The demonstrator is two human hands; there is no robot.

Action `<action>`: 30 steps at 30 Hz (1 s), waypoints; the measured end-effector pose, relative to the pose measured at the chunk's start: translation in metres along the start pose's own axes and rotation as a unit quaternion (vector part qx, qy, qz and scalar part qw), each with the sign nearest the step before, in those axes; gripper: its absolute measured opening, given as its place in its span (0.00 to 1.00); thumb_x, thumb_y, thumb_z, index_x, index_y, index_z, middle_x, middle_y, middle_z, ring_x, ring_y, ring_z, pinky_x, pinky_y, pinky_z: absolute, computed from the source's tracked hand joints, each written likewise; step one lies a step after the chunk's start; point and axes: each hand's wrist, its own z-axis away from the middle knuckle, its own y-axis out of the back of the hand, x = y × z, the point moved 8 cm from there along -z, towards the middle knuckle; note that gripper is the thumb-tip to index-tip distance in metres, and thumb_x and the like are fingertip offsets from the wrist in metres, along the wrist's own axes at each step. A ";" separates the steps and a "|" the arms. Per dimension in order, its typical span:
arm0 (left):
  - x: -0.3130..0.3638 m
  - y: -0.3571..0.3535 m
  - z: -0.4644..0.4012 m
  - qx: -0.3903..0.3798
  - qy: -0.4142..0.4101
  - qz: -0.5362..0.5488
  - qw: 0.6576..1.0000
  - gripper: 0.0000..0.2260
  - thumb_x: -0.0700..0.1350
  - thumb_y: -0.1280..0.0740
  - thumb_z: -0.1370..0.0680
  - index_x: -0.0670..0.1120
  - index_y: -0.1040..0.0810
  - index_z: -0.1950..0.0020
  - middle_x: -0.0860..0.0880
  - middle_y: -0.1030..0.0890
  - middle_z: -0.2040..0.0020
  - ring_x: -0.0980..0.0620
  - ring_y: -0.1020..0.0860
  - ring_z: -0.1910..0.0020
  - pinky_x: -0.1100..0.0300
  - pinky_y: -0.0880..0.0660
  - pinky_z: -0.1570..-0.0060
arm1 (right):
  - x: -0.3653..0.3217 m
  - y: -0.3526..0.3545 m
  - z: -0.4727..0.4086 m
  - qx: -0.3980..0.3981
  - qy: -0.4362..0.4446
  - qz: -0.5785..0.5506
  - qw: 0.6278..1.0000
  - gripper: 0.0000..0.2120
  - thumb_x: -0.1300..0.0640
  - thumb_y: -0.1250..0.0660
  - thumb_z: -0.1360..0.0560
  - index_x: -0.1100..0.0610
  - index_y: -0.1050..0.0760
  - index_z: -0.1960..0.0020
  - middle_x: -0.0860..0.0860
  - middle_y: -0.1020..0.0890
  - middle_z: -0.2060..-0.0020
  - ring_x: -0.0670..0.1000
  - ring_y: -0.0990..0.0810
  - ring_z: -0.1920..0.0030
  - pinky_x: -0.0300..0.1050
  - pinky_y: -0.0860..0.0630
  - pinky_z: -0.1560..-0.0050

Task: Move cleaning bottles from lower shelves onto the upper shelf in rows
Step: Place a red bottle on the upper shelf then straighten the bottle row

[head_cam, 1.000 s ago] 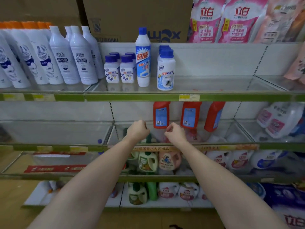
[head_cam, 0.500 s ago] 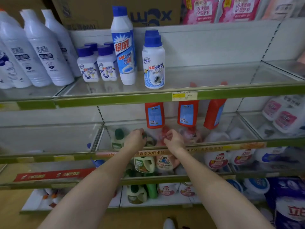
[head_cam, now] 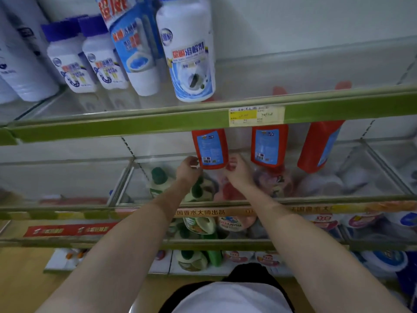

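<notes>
Three red bottles with blue labels stand on the middle glass shelf, their tops hidden behind the upper shelf's green rail (head_cam: 135, 126). My left hand (head_cam: 188, 169) and my right hand (head_cam: 238, 171) reach over the middle shelf's front edge and clasp the base of the leftmost red bottle (head_cam: 211, 147) from either side. The second red bottle (head_cam: 269, 145) and the tilted third red bottle (head_cam: 320, 145) stand to its right. On the upper shelf a white drain-cleaner bottle (head_cam: 189, 62) and a taller blue-labelled bottle (head_cam: 135, 53) stand near the front.
Small white bottles with blue caps (head_cam: 86, 62) and large white bottles (head_cam: 20, 64) fill the upper shelf's left side. A yellow price tag (head_cam: 256, 116) hangs on the rail. Green jugs (head_cam: 197, 224) and pink-labelled jugs (head_cam: 237, 222) crowd the lower shelves.
Both hands have pushed deeper into the middle shelf and now touch the leftmost red bottle. The view has moved closer and tilted down.
</notes>
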 end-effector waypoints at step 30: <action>0.002 0.017 0.036 -0.057 -0.057 -0.031 0.996 0.37 0.41 0.23 0.28 0.49 0.38 0.24 0.48 0.20 0.50 0.47 0.20 0.51 0.56 0.25 0.55 | -0.012 -0.017 0.043 0.001 -0.017 0.181 0.983 0.29 0.59 0.28 0.25 0.54 0.36 0.27 0.52 0.26 0.32 0.55 0.22 0.36 0.45 0.25 0.47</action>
